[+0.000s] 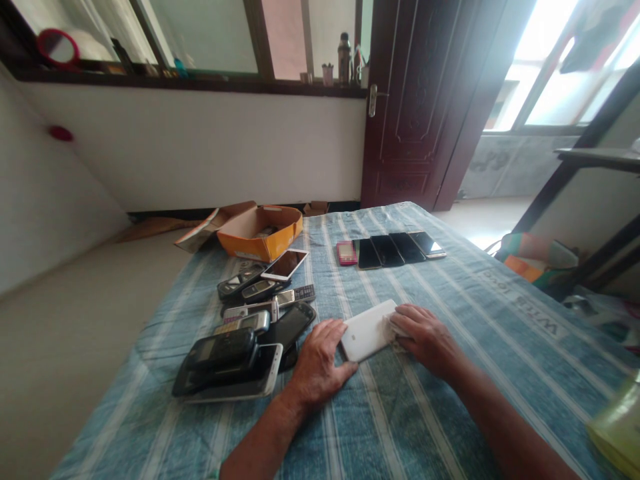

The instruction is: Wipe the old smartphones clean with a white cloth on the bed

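Observation:
A white phone (367, 331) lies back up on the striped blue cloth (350, 427), tilted across the stripes. My left hand (323, 360) holds its left end between thumb and fingers. On its right end, my right hand (425, 337) presses a small pale cloth (396, 327) with its fingers closed together. Left of my left hand is a loose pile of old phones, with a black one (225, 350) near the front and a white-framed one (285, 265) at the back. Beyond my right hand, several dark phones (387, 251) lie in a row beside a pink phone (347, 253).
An open orange box (263, 233) stands at the table's far left corner, its flap folded out leftward. A yellow translucent object (620, 427) is at the right edge. Behind the table are a wall and a dark red door (405, 153).

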The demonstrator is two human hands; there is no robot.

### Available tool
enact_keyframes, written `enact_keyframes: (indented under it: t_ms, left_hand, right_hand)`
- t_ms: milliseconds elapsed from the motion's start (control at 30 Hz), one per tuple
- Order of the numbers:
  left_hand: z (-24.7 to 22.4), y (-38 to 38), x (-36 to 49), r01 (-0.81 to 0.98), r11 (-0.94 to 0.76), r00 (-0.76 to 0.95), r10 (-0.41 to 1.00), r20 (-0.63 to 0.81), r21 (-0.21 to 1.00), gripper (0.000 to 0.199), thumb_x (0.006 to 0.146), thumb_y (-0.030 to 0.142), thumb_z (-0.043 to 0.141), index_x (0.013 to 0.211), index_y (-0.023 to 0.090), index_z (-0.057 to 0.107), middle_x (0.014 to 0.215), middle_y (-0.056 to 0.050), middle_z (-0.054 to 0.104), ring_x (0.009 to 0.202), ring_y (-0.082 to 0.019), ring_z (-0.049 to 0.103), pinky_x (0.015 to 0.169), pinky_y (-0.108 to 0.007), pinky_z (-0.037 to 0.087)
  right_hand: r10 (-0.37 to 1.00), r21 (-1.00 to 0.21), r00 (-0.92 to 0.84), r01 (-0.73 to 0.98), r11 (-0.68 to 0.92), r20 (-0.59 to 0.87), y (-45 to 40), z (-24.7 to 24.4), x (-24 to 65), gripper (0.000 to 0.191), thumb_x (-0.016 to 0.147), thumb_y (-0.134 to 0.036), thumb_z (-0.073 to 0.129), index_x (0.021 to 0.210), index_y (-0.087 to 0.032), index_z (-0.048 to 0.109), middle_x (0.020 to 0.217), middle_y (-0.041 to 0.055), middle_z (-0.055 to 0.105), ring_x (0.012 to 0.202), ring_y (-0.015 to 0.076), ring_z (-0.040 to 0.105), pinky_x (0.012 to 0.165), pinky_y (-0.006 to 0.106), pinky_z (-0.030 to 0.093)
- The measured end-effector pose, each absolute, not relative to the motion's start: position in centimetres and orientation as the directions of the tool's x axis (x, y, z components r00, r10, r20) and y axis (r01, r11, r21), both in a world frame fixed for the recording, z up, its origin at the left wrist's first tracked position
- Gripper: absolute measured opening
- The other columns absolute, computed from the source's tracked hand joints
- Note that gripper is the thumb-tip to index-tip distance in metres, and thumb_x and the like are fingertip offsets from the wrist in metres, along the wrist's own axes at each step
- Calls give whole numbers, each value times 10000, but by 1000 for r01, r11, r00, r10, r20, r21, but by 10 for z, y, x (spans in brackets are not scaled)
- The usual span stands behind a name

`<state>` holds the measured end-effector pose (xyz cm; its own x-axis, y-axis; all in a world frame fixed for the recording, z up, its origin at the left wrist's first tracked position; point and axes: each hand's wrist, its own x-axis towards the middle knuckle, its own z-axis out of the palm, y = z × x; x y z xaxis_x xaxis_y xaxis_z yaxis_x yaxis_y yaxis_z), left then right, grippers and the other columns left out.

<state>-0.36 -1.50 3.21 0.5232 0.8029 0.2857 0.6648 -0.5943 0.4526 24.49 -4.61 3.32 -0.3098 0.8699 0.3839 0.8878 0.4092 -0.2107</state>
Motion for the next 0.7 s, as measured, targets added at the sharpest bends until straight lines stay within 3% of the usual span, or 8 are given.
enact_keyframes:
  t_ms: [333,700]
  left_hand:
    - [33,-15,-5,661,-595,525,802,284,458,590,603,224,714,1176,150,595,1228,-143,623,1177,-329,534,1024,-514,410]
    - [33,-16,-7,678,-566,506,822,261,470,609,584,192,706,1182,157,599,1240,-143,618,1194,-341,523,1027,-527,409]
  right_hand:
    - [946,-292,-150,927,236,288,-49,39,257,326,766,-119,549,1062,-240,613,1104,38,606,995,186,561,831,291,434]
    - [963,-375,-83,910,178,256,-47,33,268,364,751,-152,513,1087,-254,611,1123,26,610,1000,186,569,848,292,432]
